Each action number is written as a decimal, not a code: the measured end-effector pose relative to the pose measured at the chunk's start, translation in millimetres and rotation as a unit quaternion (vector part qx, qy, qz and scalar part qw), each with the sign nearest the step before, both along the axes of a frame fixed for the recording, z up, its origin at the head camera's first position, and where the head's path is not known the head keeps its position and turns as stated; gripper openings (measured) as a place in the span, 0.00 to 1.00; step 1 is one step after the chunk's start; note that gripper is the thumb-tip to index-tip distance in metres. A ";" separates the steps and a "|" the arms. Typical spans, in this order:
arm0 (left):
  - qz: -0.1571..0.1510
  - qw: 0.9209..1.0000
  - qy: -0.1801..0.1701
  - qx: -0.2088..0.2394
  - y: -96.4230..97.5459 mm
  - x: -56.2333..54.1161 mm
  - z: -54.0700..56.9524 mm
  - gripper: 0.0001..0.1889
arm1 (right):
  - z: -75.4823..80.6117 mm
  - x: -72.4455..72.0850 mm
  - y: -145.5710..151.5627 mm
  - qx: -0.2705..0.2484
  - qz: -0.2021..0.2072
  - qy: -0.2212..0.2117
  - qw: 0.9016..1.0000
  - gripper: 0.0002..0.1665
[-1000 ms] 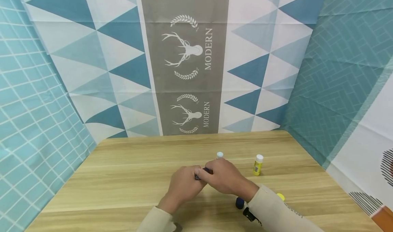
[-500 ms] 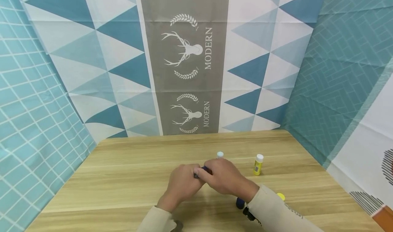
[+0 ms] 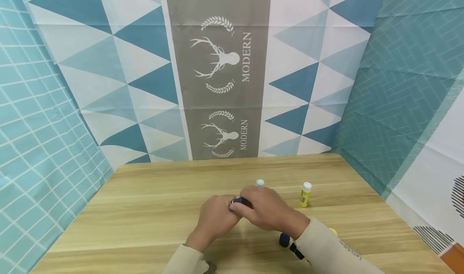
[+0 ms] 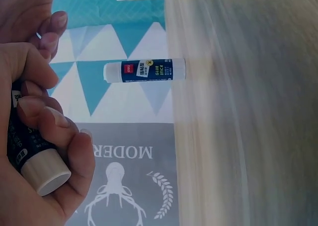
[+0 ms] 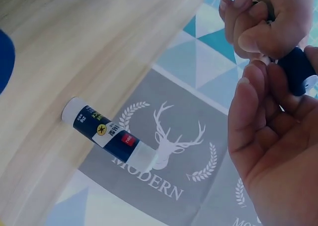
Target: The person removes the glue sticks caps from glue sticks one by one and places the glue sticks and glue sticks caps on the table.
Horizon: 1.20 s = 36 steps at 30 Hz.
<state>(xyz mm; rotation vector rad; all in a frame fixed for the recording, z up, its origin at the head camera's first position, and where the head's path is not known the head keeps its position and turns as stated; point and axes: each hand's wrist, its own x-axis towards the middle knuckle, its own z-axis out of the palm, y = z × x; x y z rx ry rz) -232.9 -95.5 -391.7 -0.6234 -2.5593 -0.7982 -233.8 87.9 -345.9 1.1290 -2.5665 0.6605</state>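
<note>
Both hands meet above the middle of the wooden table. My left hand grips a glue stick with a dark blue label; its white base pokes out below the curled fingers in the left wrist view. Over the top end, my right hand pinches a dark blue cap between thumb and fingers. Fingers hide where cap and tube join, so I cannot tell whether they are apart. Just behind the right hand stands another glue stick with a dark blue label and whitish cap, mostly covered in the head view.
A yellow glue stick with a white cap stands to the right. Near the right forearm are a dark blue round-topped object and a yellow round top, partly behind the sleeve. Patterned cloth hangs behind the table.
Slightly more of the dark blue cap shows between the hands, and the right wrist has turned a little. The hands keep nearly the same place; the standing glue sticks have not moved.
</note>
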 end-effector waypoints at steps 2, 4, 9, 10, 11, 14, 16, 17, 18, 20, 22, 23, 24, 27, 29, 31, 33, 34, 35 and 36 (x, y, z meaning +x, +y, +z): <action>0.007 1.000 0.003 -0.003 0.2 0.1 0.5 0.24 | 0.5 -0.1 0.4 0.002 -0.002 0.005 1.000 0.22; 0.011 1.000 0.006 -0.005 0.3 0.4 0.9 0.24 | 0.8 0.2 0.6 0.002 -0.004 0.007 1.000 0.22; 0.007 1.000 -0.001 -0.005 0.4 0.4 2.1 0.25 | 2.9 -0.2 3.0 -0.003 -0.009 0.005 1.000 0.23; 0.004 1.000 -0.005 -0.003 0.0 0.0 2.3 0.24 | 3.6 -0.6 4.3 -0.006 -0.011 0.003 1.000 0.23; 0.004 1.000 -0.010 0.003 -0.8 -0.4 2.4 0.23 | 4.7 -1.2 6.0 -0.014 -0.014 0.000 1.000 0.24; 0.011 0.999 -0.031 0.028 -4.9 -1.8 2.1 0.20 | 8.6 -2.9 13.1 -0.050 -0.032 -0.010 0.998 0.25; 0.017 0.997 -0.048 0.055 -8.3 -2.1 1.8 0.18 | 10.6 -4.3 18.7 -0.075 -0.046 -0.014 0.996 0.27; 0.020 0.996 -0.056 0.067 -9.7 -2.2 1.7 0.18 | 11.5 -4.7 21.3 -0.084 -0.052 -0.018 0.995 0.27; 0.023 0.995 -0.062 0.076 -10.7 -2.4 1.7 0.18 | 12.0 -5.1 23.7 -0.089 -0.056 -0.023 0.994 0.28; 0.023 0.993 -0.073 0.092 -12.2 -2.1 1.9 0.18 | 12.5 -4.8 27.2 -0.089 -0.061 -0.031 0.994 0.29; 0.027 0.991 -0.079 0.103 -12.8 -1.8 1.8 0.17 | 12.2 -4.3 29.0 -0.082 -0.061 -0.039 0.994 0.29; 0.029 0.990 -0.081 0.108 -12.9 -1.7 1.8 0.17 | 11.8 -3.8 29.4 -0.079 -0.063 -0.042 0.994 0.29; 0.032 0.990 -0.083 0.112 -13.1 -1.6 1.6 0.17 | 11.3 -3.3 29.6 -0.075 -0.063 -0.043 0.994 0.30; 0.034 0.988 -0.087 0.126 -13.1 -2.1 0.3 0.17 | 8.3 -2.7 29.7 -0.065 -0.065 -0.047 0.995 0.30; 0.032 0.987 -0.092 0.132 -13.3 -2.4 -0.6 0.17 | 5.6 -2.3 29.5 -0.062 -0.061 -0.053 0.995 0.30; 0.029 0.986 -0.095 0.137 -13.5 -2.4 -1.4 0.17 | 2.3 -2.1 29.0 -0.059 -0.055 -0.062 0.995 0.30; 0.027 0.985 -0.101 0.140 -13.8 -2.1 -1.6 0.17 | -1.4 -1.3 28.2 -0.056 -0.046 -0.075 0.995 0.29; 0.025 0.984 -0.103 0.141 -14.0 -1.9 -1.6 0.17 | -3.2 -0.7 27.5 -0.051 -0.043 -0.081 0.994 0.29; 0.024 0.984 -0.104 0.143 -14.1 -1.8 -1.5 0.17 | -4.9 -0.2 26.8 -0.047 -0.038 -0.091 0.994 0.29; 0.023 0.983 -0.104 0.146 -14.2 -1.7 -1.4 0.17 | -6.8 0.4 26.1 -0.041 -0.033 -0.100 0.994 0.29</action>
